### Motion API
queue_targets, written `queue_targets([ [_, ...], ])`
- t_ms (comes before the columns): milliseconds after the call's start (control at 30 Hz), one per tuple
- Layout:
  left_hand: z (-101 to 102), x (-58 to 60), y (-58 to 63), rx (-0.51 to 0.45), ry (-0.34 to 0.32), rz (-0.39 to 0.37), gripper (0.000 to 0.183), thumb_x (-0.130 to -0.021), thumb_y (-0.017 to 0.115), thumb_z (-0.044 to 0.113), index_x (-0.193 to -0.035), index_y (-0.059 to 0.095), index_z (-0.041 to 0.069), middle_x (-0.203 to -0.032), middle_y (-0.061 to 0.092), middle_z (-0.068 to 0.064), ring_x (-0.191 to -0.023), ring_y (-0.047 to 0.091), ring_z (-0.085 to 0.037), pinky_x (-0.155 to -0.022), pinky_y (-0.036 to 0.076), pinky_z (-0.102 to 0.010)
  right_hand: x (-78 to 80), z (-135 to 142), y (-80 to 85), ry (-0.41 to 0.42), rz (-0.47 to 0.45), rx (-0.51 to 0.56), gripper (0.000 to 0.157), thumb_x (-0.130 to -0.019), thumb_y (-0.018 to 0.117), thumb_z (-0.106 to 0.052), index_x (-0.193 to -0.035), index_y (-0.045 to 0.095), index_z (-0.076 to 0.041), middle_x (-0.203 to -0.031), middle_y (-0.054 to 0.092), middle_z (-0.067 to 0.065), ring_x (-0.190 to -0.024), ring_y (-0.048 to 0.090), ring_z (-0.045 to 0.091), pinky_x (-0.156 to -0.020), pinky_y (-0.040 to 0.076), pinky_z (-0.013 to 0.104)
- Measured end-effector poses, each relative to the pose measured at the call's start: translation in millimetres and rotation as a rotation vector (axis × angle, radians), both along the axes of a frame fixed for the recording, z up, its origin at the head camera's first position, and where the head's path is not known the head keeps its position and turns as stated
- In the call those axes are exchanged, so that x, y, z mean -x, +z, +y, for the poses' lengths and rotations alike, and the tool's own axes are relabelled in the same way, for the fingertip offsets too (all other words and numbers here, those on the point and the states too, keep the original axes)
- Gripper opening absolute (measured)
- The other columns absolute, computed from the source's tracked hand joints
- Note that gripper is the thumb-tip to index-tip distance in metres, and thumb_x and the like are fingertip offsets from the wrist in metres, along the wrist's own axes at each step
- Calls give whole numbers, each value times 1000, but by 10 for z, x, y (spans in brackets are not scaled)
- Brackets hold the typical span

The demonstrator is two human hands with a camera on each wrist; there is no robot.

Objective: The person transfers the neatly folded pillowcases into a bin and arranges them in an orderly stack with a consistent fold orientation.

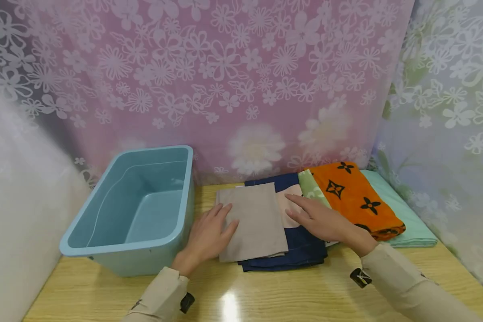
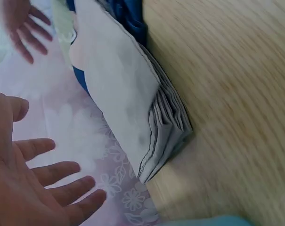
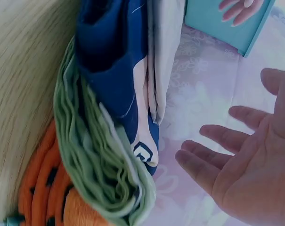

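Note:
A grey folded cloth (image 1: 255, 223) lies on top of a navy folded cloth (image 1: 306, 250) with a pale pink panel. My left hand (image 1: 207, 235) hovers at the grey cloth's left edge, its fingers spread and holding nothing. Over the navy cloth's right part is my right hand (image 1: 324, 219), fingers extended and nothing gripped. In the left wrist view, a gap separates the left hand (image 2: 43, 174) from the grey cloth's layered edge (image 2: 166, 117). The right wrist view has the right hand (image 3: 241, 155) apart from the stacked fabrics too.
A blue plastic basin (image 1: 124, 248) stands to the left on the wooden table (image 1: 209, 290). Rightward, a green cloth (image 1: 311, 184), an orange patterned cloth (image 1: 352, 197) and a mint cloth (image 1: 416, 230) overlap. Floral curtains (image 1: 233, 89) hang behind and at the sides.

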State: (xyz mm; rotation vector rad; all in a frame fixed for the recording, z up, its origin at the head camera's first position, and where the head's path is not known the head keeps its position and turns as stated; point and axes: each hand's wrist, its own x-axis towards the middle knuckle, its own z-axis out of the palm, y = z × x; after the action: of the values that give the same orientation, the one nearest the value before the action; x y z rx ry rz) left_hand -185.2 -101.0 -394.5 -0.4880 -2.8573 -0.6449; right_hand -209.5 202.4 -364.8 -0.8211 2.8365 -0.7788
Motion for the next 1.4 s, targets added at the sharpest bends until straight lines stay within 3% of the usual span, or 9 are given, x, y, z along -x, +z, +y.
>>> queue_targets([
  [300,48,49,-76,-225,58,-116,53,-96,53,38,-140,47,9,-139,48,-11,-125,45,-32,-99,37,-51,15,-46,-42,-81,-101,89,64,-101,37,-48,-149,30,-7,-147,37,18,-124,47,38,-96,39,56],
  [467,113,90,-65,-283,123,-208,55,-95,54,39,-140,46,7,-138,48,-13,-125,45,-32,-98,38,-51,-2,-103,-7,-71,-156,133,62,-102,38,-47,-147,35,-5,-144,41,18,-123,47,36,-97,41,53],
  [633,107,114,-40,-336,139,-273,53,-96,56,34,-139,47,5,-137,49,-15,-124,46,-34,-97,39,-52,2,-183,37,-69,-204,153,63,-101,38,-47,-146,36,-3,-144,40,19,-126,45,36,-98,39,52],
  [767,93,132,-11,-380,126,-271,48,-95,57,29,-137,49,6,-136,49,-15,-122,47,-34,-94,42,-52,59,-215,48,-76,-259,200,63,-102,38,-44,-145,34,2,-144,39,22,-128,41,39,-101,36,53],
  [1000,50,198,-14,-364,81,-226,40,-94,57,23,-131,55,6,-130,54,-16,-116,52,-34,-90,45,-50,200,-208,71,-73,-412,267,61,-104,37,-40,-144,32,6,-142,37,26,-122,45,44,-93,45,50],
  [1133,10,213,-30,-402,102,-303,37,-95,57,22,-127,58,5,-129,55,-15,-117,52,-32,-91,45,-49,262,-212,61,-91,-488,299,60,-103,39,-39,-144,33,5,-143,35,26,-123,45,44,-95,43,51],
  [1300,-26,222,-57,-465,121,-363,34,-95,55,20,-124,61,2,-126,57,-14,-114,53,-32,-90,46,-48,314,-211,1,-123,-509,277,60,-102,43,-39,-142,36,5,-139,39,24,-119,51,39,-91,48,45],
  [1400,-39,228,-72,-476,125,-366,34,-94,55,18,-123,61,0,-124,58,-16,-112,54,-33,-88,47,-48,345,-205,-31,-129,-528,278,58,-102,43,-37,-140,38,7,-127,46,25,-101,58,30,-83,50,40],
])
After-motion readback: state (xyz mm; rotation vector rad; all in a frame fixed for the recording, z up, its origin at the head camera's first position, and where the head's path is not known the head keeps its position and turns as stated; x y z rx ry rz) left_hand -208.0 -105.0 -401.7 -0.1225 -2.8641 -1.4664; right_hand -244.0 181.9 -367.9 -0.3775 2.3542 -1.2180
